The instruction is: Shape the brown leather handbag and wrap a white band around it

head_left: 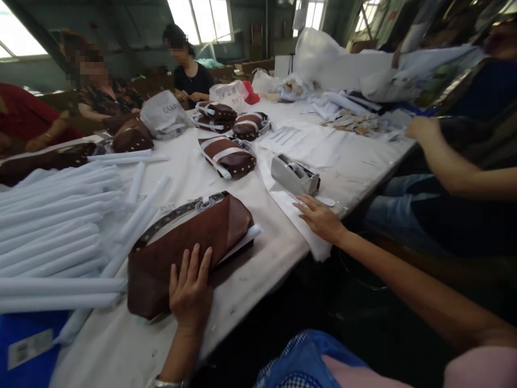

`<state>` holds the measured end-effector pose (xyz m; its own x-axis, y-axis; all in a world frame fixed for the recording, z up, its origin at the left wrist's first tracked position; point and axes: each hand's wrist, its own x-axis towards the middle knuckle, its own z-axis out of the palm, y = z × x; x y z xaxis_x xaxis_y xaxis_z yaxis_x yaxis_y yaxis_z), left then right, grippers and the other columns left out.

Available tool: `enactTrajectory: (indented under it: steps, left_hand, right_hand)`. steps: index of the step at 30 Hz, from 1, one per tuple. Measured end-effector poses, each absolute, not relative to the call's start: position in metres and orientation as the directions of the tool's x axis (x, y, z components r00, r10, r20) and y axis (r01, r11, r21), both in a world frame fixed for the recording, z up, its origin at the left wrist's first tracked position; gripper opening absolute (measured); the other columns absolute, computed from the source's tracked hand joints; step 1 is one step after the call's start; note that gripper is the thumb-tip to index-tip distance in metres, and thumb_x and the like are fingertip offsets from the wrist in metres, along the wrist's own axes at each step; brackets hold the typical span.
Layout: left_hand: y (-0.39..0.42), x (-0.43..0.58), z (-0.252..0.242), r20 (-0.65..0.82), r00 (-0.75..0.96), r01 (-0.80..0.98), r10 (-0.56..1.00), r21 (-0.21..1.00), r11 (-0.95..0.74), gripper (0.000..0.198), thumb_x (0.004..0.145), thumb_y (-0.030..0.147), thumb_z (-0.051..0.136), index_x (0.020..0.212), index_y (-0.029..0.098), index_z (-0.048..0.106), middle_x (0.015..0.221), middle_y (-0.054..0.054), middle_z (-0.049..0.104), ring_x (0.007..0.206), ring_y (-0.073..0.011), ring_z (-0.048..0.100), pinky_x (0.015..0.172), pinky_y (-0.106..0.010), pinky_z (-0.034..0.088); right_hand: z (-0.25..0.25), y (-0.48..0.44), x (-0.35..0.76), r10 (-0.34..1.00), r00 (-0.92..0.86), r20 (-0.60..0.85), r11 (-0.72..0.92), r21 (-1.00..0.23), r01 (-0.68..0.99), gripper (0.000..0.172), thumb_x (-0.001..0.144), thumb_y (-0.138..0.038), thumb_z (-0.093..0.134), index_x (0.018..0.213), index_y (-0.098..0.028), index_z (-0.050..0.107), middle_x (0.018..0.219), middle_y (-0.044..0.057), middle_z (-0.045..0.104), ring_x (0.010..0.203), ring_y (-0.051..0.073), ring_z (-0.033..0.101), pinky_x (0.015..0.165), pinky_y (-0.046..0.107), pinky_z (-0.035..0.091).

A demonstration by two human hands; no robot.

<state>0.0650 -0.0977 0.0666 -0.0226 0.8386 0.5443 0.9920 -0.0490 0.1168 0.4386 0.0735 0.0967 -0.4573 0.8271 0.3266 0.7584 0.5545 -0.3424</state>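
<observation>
A brown leather handbag (197,231) lies on its side close to me, its dark studded strap (173,218) along the far edge and a white strip sticking out at its right end. Flat on the bag's near face rests my left hand (191,293), fingers stretched out. My right hand (321,220) is spread over white paper (288,207) at the table's edge, just in front of a grey tape dispenser (295,173). It appears to touch the paper; nothing shows between its fingers.
Many white paper rolls (60,221) are heaped at the left, above a blue package (28,345). Several brown bags, one wrapped with white strips (228,156), lie farther back on the table (258,291). Plastic and scraps (355,121) pile up behind. Co-workers sit around; one arm (452,156) is at the right.
</observation>
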Motion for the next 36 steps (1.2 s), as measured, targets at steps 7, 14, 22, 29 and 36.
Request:
enactTrajectory:
  steps: [7,14,22,29,36]
  left_hand:
    - [-0.101,0.059,0.064,0.565,0.011,0.992,0.825,0.097,-0.08,0.088,0.077,-0.001,0.046,0.155,0.036,0.026,0.159,-0.003,0.037,0.147,-0.0265,0.035,0.124,-0.053,0.022]
    - [-0.103,0.061,0.065,0.565,0.006,0.991,0.825,0.105,-0.079,0.085,0.078,-0.001,0.045,0.154,0.033,0.029,0.159,-0.004,0.037,0.147,-0.0263,0.033,0.124,-0.052,0.02]
    - [-0.102,0.057,0.076,0.612,-0.03,0.991,0.79,0.122,-0.056,0.09,0.072,-0.002,0.046,0.154,0.032,0.03,0.158,-0.004,0.039,0.146,-0.0268,0.037,0.123,-0.051,0.024]
    - [-0.088,0.033,0.122,0.67,-0.237,0.958,0.704,0.282,0.054,0.074,0.079,0.008,0.054,0.15,0.025,0.041,0.153,-0.006,0.048,0.139,-0.0269,0.048,0.118,-0.045,0.034]
    - [-0.084,0.025,0.131,0.677,-0.308,0.94,0.669,0.327,0.101,0.07,0.081,0.012,0.059,0.148,0.024,0.043,0.15,-0.005,0.052,0.135,-0.0275,0.051,0.117,-0.043,0.037]
  right_hand:
    - [0.072,0.114,0.448,0.852,-0.46,0.25,0.522,-0.336,0.784,0.028,0.095,-0.028,0.054,0.111,-0.016,0.074,0.13,0.011,0.067,0.133,0.027,0.052,0.115,0.046,0.039]
    - [0.098,0.124,0.435,0.874,-0.433,0.222,0.486,-0.371,0.791,0.031,0.098,-0.029,0.048,0.112,-0.019,0.073,0.119,0.008,0.073,0.113,0.025,0.066,0.1,0.039,0.051]
    - [0.121,0.078,0.383,0.802,-0.534,0.27,0.595,-0.442,0.671,0.029,0.098,-0.03,0.048,0.111,-0.02,0.072,0.12,0.008,0.072,0.115,0.024,0.066,0.103,0.039,0.049]
    - [0.13,-0.011,0.355,0.532,-0.845,-0.048,0.567,-0.721,0.398,0.035,0.1,-0.041,0.047,0.114,-0.025,0.074,0.11,0.003,0.076,0.102,0.022,0.07,0.093,0.031,0.052]
    - [0.098,0.013,0.316,0.838,-0.486,0.246,0.538,-0.518,0.665,0.054,0.099,-0.049,0.046,0.141,-0.015,0.055,0.145,0.016,0.054,0.135,0.031,0.05,0.114,0.048,0.039]
